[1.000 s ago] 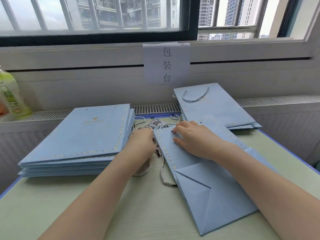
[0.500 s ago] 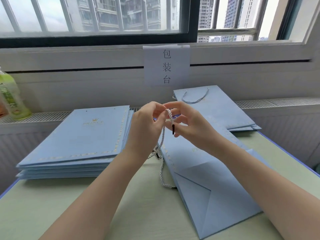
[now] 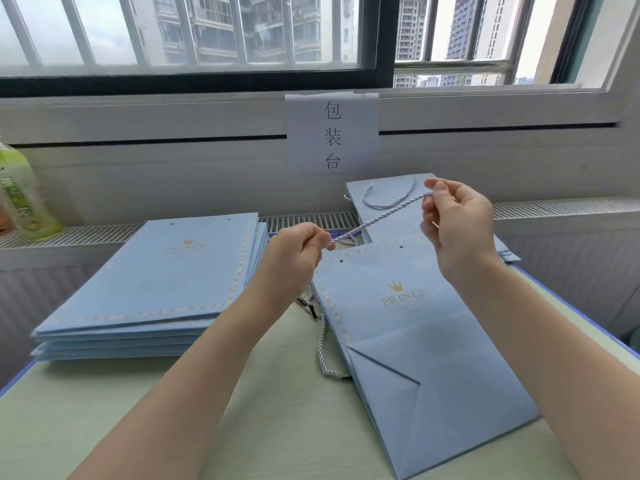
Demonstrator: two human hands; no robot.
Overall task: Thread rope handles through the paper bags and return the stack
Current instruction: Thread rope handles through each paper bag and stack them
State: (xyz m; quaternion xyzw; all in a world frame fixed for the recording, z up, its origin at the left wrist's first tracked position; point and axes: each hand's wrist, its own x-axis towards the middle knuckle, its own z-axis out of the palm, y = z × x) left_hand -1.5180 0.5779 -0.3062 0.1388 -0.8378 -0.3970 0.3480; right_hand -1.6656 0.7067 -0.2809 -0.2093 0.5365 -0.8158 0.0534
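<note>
A flat light-blue paper bag [image 3: 408,327] with a gold crown logo lies on the table in front of me, two small holes near its top edge. A pale twisted rope [image 3: 377,218] is stretched taut above that edge. My left hand [image 3: 294,258] pinches one end and my right hand [image 3: 457,220] pinches the other, higher and to the right. More loose ropes [image 3: 320,337] lie beside the bag's left edge. A stack of several flat blue bags [image 3: 156,289] sits at the left. Behind my right hand lies a bag with a rope handle [image 3: 388,199] threaded in.
A green drink bottle [image 3: 24,195] stands on the sill ledge at far left. A paper sign [image 3: 332,133] hangs on the wall under the window. The table's blue right edge [image 3: 588,323] runs close to the bag.
One second ago both hands lay on the bag and ropes. They lifted a rope together, then pulled apart, stretching it straight, my right hand going up and right.
</note>
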